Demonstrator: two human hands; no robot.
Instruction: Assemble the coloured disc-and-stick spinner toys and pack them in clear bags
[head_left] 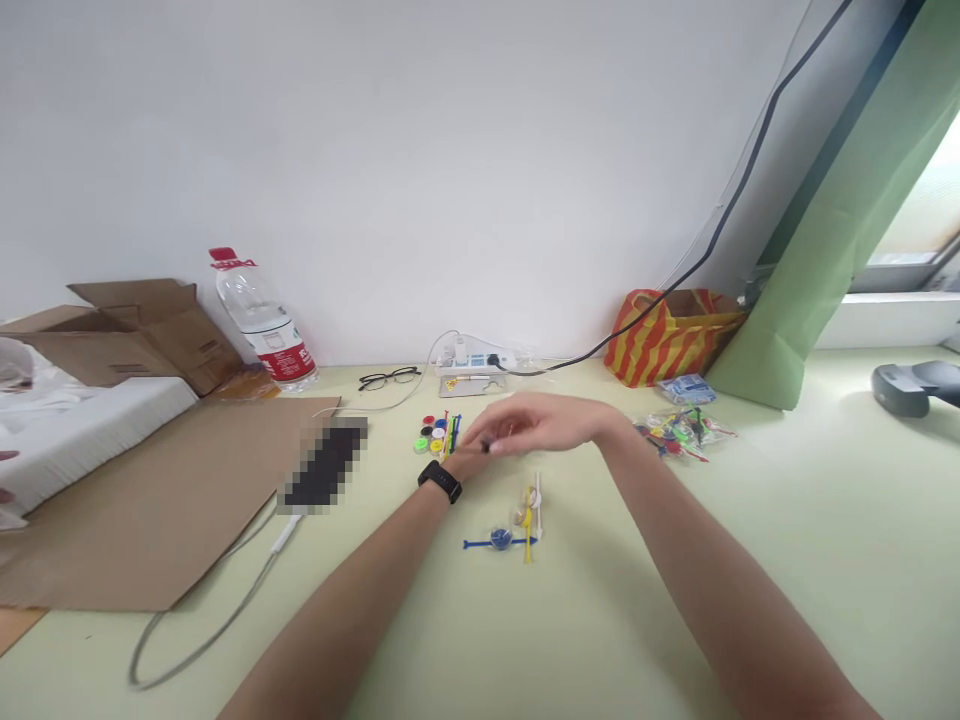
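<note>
My two hands meet above the middle of the pale green table. My right hand (536,425) lies over my left hand (469,458), fingers curled, pinching a small dark part between them. A black watch (440,481) sits on my left wrist. Just in front of the hands lie a blue stick with a disc (496,541) and a yellow and white stick piece (530,512). Behind the left hand sits a small cluster of coloured discs and sticks (437,435). What exactly the fingers grip is too small to name.
A clear bag of coloured parts (679,432) lies to the right. Flat cardboard (165,500), a phone with cable (324,467), glasses (388,377), a power strip (474,360), a water bottle (259,320), a striped bag (671,335) and an open box (135,330) line the back and left.
</note>
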